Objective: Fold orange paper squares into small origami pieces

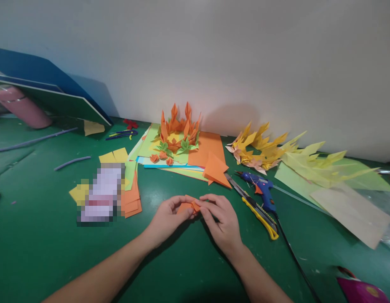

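Observation:
Both my hands meet at the middle of the green table (40,252) over a small folded orange paper piece (189,206). My left hand (168,219) pinches its left side, with fingers curled round it. My right hand (222,221) presses and pinches its right end with bent fingers. Most of the paper is hidden under my fingers. Just beyond the hands lies a loose folded orange paper triangle (215,170).
A blue glue gun (261,189) and a yellow box cutter (258,208) lie right of my hands. Behind are an orange origami flower arrangement (179,130) on coloured sheets, yellow paper flowers (258,147), and pale sheets (349,210). Orange and yellow paper squares (132,198) lie left. Blue boards (52,97) lean far left.

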Action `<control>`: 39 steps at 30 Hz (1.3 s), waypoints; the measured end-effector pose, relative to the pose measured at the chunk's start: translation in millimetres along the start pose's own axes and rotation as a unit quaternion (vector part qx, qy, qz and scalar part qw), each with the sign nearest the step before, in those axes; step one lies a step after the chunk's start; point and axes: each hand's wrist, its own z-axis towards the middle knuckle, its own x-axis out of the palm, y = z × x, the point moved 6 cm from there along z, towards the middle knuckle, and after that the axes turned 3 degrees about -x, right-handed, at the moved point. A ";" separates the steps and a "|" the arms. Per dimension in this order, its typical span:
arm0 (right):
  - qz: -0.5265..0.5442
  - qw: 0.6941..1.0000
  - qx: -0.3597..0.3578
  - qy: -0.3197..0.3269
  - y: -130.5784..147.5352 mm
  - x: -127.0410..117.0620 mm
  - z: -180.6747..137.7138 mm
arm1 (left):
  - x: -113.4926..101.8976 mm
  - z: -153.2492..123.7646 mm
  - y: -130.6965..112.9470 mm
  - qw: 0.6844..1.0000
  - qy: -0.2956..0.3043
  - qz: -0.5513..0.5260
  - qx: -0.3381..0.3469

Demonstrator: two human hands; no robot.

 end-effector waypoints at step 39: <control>0.295 0.926 0.231 0.038 -22.5 20.0 -7.6 | 4.9 -5.4 -10.2 0.973 -0.022 0.211 0.094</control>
